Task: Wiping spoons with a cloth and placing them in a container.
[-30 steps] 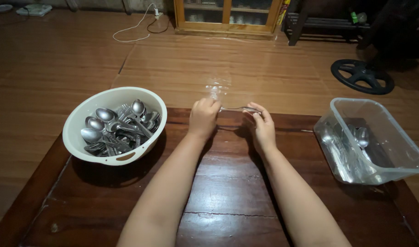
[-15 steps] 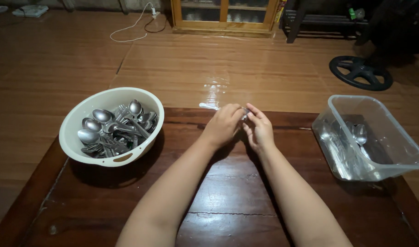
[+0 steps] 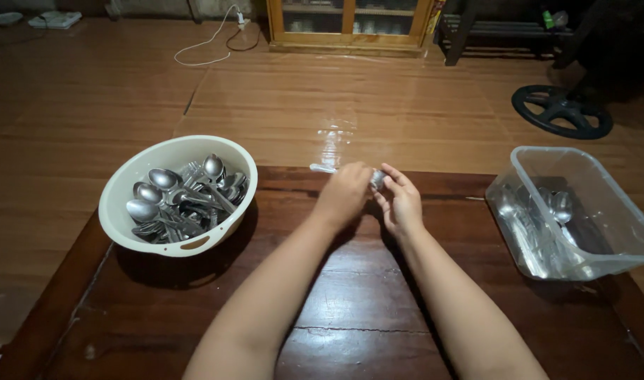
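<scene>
Head-camera view, looking down over a dark wooden table [image 3: 350, 309]: two bare forearms reach forward from six o'clock and meet near the table's far edge, at about twelve o'clock from the centre of the tabletop. The left hand [image 3: 344, 193] is curled with its fingers closed around a small piece of cutlery in a clear plastic sleeve [image 3: 322, 169], whose pale end pokes out toward ten o'clock from the knuckles. The right hand [image 3: 401, 203] sits just beside it at three o'clock, fingertips pinched on the other end of the same wrapped piece, where a bit of shiny metal shows between the two hands. Both hands touch each other or very nearly so, and whether the wrapped piece is a spoon or a fork cannot be told. At nine o'clock from the hands, well apart, a round cream plastic bowl [image 3: 125, 190] rests on the table's left side, heaped with loose metal spoons and forks [image 3: 185, 200]. At three o'clock, near the table's right edge, stands a clear rectangular plastic tub [image 3: 603, 190] holding more cutlery in transparent sleeves [image 3: 540, 225]. Beyond the table stretches a brown wooden floor [image 3: 378, 98], with a white cable [image 3: 209, 49] at eleven o'clock, a glass-fronted wooden cabinet [image 3: 350, 24] at twelve, and a black wheel-shaped object [image 3: 561, 111] lying flat at two o'clock.
</scene>
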